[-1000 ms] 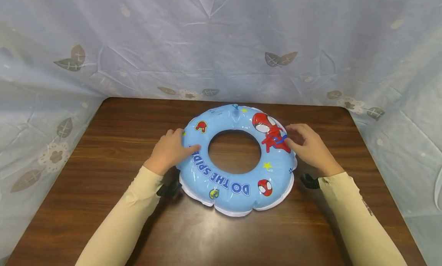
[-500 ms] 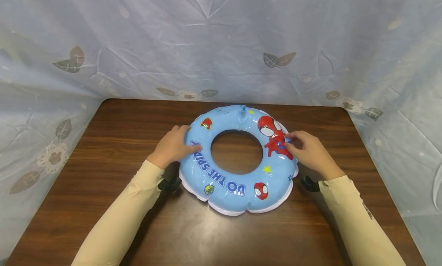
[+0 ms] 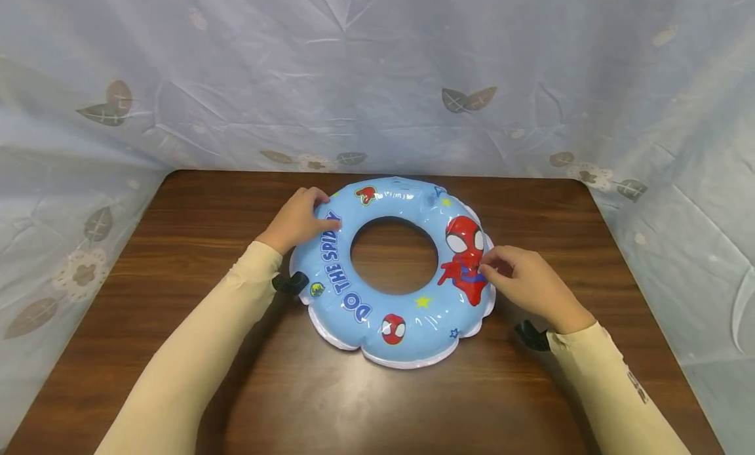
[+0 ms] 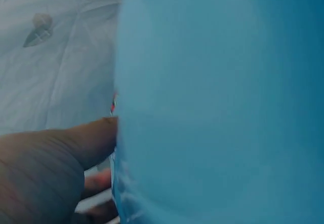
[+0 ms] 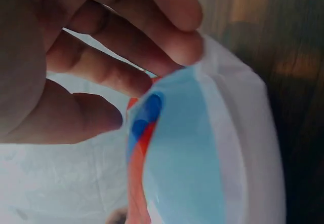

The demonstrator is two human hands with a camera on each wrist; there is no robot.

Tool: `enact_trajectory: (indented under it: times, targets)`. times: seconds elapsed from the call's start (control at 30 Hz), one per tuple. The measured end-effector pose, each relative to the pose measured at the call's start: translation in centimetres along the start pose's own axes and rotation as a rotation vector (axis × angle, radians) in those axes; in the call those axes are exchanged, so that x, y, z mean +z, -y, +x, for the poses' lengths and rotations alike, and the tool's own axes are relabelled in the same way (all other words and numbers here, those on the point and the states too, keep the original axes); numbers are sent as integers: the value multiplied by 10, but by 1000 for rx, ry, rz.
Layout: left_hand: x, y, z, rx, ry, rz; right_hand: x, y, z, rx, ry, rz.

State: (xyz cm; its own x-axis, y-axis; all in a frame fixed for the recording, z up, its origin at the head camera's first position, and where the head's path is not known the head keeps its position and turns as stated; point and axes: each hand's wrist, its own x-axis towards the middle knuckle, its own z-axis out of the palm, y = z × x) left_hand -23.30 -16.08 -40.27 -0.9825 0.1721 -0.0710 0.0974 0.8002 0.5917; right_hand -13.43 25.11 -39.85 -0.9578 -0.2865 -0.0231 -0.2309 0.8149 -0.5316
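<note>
A light-blue inflatable swim ring lies on the table in the head view, with a red cartoon figure, stars and lettering printed on it. At its upper left side, my left hand holds the tube, thumb over the top and fingers at the outer edge. The left wrist view shows the left thumb against the ring's blue wall. My right hand grips the right edge beside the red figure. In the right wrist view, curled right fingers meet the ring's white seam, with the thumb close to the printed side.
A dark brown wooden table carries the ring. Pale blue curtains with leaf prints hang behind it and on both sides. Each wrist bears a black camera mount, as the left mount shows.
The ring has turned clockwise: its lettering has moved up the left side and the red figure down the right. My left hand has moved slightly away from me, the right slightly nearer.
</note>
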Motion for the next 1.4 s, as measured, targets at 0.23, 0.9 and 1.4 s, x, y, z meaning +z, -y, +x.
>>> enact_trajectory:
  times: [0.23,0.9,1.4]
  targets:
    - [-10,-8,12,90,52,63,-2,19,-8,-69,84,-47]
    - [4,-14,-111,-190,10,-67,-15,14,91,-149,244,-60]
    - [14,-5,-83,-46,86,-24,-11,7,89,-191,191,-202]
